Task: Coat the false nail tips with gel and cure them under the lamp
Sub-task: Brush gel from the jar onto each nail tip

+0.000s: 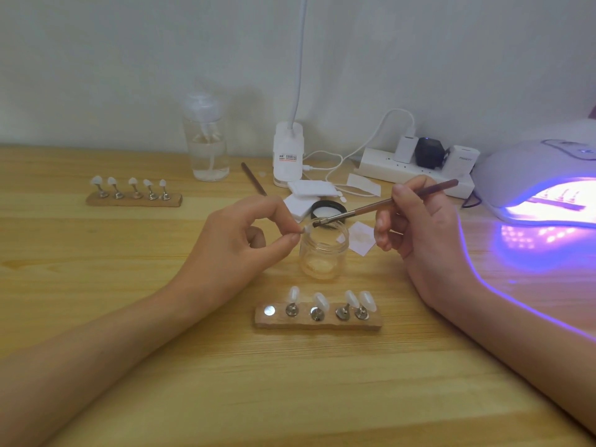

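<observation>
My left hand [245, 233] pinches a false nail tip [306, 228] by its small stand, just above the open clear gel jar [323, 250]. In my right hand [416, 221] is a brown brush [387, 203], its bristles touching the held tip. Close to me a wooden holder [317, 321] carries several white tips on metal stands; its leftmost magnet spot is bare. A second holder [134, 196] with several tips lies at the far left. At the right, the white curing lamp [541, 179] glows purple.
Behind the jar lie its black lid [327, 209], white pads, a white clip lamp base [288, 153], a clear pump bottle [208, 146], another brush [253, 179], and a power strip [416, 169] with plugs and cables. Everything rests on a wooden table [225, 382].
</observation>
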Action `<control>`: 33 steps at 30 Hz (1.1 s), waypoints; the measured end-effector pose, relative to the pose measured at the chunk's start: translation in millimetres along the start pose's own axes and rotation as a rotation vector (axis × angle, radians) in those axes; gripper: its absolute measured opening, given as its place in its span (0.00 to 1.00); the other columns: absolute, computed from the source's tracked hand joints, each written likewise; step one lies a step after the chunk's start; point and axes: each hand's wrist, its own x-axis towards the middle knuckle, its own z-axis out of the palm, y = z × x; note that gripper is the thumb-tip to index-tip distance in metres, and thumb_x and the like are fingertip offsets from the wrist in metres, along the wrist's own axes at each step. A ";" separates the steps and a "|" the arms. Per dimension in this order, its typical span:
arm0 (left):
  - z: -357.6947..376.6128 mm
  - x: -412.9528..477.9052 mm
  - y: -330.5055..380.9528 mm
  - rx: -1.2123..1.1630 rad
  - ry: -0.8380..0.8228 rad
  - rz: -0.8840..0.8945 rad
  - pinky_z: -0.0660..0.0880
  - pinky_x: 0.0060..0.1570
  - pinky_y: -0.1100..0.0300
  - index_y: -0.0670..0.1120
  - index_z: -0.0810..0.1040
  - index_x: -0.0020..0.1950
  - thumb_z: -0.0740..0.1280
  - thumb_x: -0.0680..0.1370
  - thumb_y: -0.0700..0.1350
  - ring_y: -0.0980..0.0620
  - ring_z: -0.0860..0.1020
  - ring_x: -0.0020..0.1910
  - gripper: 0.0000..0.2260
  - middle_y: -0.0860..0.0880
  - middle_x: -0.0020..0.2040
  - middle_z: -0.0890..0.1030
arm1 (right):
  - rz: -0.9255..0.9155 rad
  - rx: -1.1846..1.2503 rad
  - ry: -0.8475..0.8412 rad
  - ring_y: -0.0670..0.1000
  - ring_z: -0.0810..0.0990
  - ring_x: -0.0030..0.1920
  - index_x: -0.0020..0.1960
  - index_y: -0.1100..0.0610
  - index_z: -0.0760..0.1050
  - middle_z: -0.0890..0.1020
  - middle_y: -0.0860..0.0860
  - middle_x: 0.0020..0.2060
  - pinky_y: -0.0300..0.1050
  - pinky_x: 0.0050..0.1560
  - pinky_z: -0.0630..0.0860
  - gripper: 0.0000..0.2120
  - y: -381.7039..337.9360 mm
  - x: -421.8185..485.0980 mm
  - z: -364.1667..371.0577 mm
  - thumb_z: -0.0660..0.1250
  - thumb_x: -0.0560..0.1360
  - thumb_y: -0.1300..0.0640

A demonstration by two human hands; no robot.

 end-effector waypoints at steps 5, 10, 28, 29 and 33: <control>0.2 -0.7 -0.1 0.003 -0.003 0.002 0.62 0.27 0.73 0.46 0.78 0.41 0.72 0.74 0.36 0.59 0.63 0.23 0.06 0.68 0.29 0.75 | -0.012 -0.020 -0.029 0.51 0.75 0.24 0.44 0.55 0.65 0.77 0.52 0.27 0.39 0.26 0.72 0.09 -0.2 -0.4 2.0 0.61 0.82 0.57; 0.5 -0.6 0.8 -0.005 -0.011 -0.001 0.62 0.28 0.73 0.47 0.78 0.40 0.72 0.74 0.37 0.59 0.63 0.23 0.07 0.67 0.30 0.75 | -0.004 0.026 -0.022 0.50 0.75 0.25 0.44 0.55 0.65 0.77 0.51 0.27 0.39 0.27 0.72 0.09 -0.3 -0.2 1.1 0.60 0.82 0.57; 0.8 -2.1 -0.6 0.019 0.003 0.031 0.66 0.31 0.69 0.49 0.78 0.41 0.73 0.74 0.36 0.57 0.66 0.25 0.09 0.59 0.44 0.78 | 0.005 0.027 -0.051 0.50 0.76 0.26 0.44 0.54 0.66 0.78 0.51 0.27 0.39 0.27 0.73 0.08 0.8 0.3 -0.5 0.61 0.81 0.56; 0.8 -1.8 -0.9 0.018 0.003 0.029 0.66 0.31 0.69 0.50 0.78 0.41 0.73 0.74 0.36 0.57 0.66 0.25 0.09 0.59 0.44 0.78 | 0.003 0.016 -0.068 0.51 0.76 0.26 0.44 0.54 0.66 0.78 0.51 0.27 0.40 0.27 0.73 0.08 0.7 0.0 0.5 0.61 0.81 0.56; 0.7 -1.2 -1.5 0.005 -0.001 0.023 0.66 0.32 0.69 0.50 0.78 0.40 0.72 0.74 0.36 0.57 0.65 0.24 0.10 0.58 0.44 0.78 | 0.021 -0.018 -0.021 0.51 0.76 0.26 0.44 0.54 0.65 0.78 0.51 0.27 0.40 0.27 0.74 0.08 1.6 0.6 -0.2 0.61 0.82 0.57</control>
